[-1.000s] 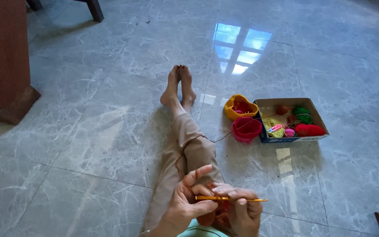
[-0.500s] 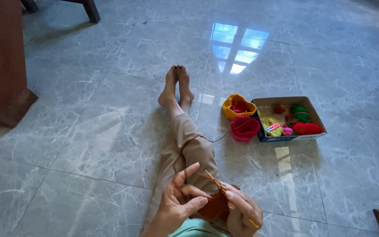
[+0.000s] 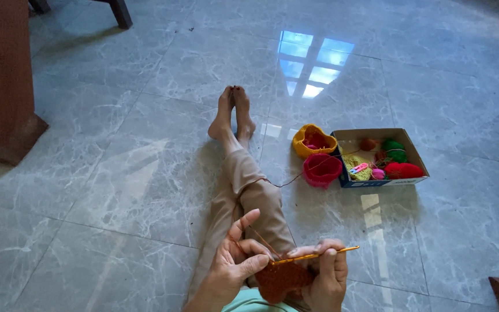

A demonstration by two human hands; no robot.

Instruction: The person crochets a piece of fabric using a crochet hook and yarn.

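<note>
Down at the bottom edge of the view, an orange-brown crocheted piece [image 3: 281,280] hangs between both hands above the person's lap. The left hand [image 3: 235,268] pinches the top edge of the piece between thumb and forefinger, the other fingers spread upward. The right hand [image 3: 324,277] has its grip closed around a yellow crochet hook [image 3: 319,255], which lies nearly level with its tip at the left fingers. A thin strand of yarn [image 3: 278,184] runs from the work along the outstretched legs [image 3: 244,190] to a pink yarn basket [image 3: 321,170] on the floor [image 3: 116,190]. Just beside it sit a yellow basket [image 3: 313,140] and an open cardboard box [image 3: 402,144] with green and red yarn balls. To do this stitch well, I judge the left pinch should stay close to the hook tip, keeping the strand evenly taut.
</note>
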